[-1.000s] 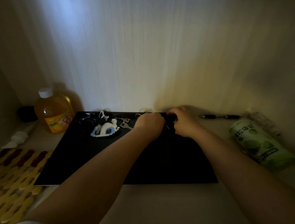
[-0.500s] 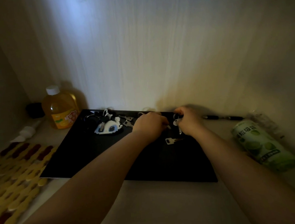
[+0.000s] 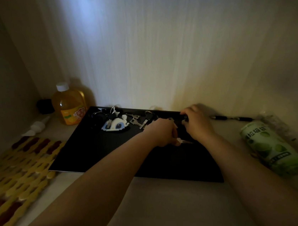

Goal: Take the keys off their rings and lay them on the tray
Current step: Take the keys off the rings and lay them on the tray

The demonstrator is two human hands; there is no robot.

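A black tray (image 3: pixel 97 152) lies on the pale shelf against the back wall. At its far left a bunch of keys sits with a white pixel-art charm (image 3: pixel 116 125), and two loose silver keys (image 3: pixel 137 121) lie beside it. My left hand (image 3: pixel 162 133) rests low on the tray, its fingertips pinching the head of a silver key (image 3: pixel 183 141) that lies flat. My right hand (image 3: pixel 198 122) hovers at the tray's back edge, closed on a key ring (image 3: pixel 184 118) with dark-headed keys. The ring itself is mostly hidden by my fingers.
An orange juice bottle (image 3: pixel 70 107) stands at the back left, with a small white tube (image 3: pixel 38 125) lying nearby. A yellow and red mat (image 3: pixel 15 170) covers the left side. A green roll (image 3: pixel 271 147) and a black pen (image 3: pixel 232 118) lie to the right of the tray.
Both hands were together on the ring, then a silver key dropped onto the tray. My left hand has come down onto that key; my right hand stays at the back edge.
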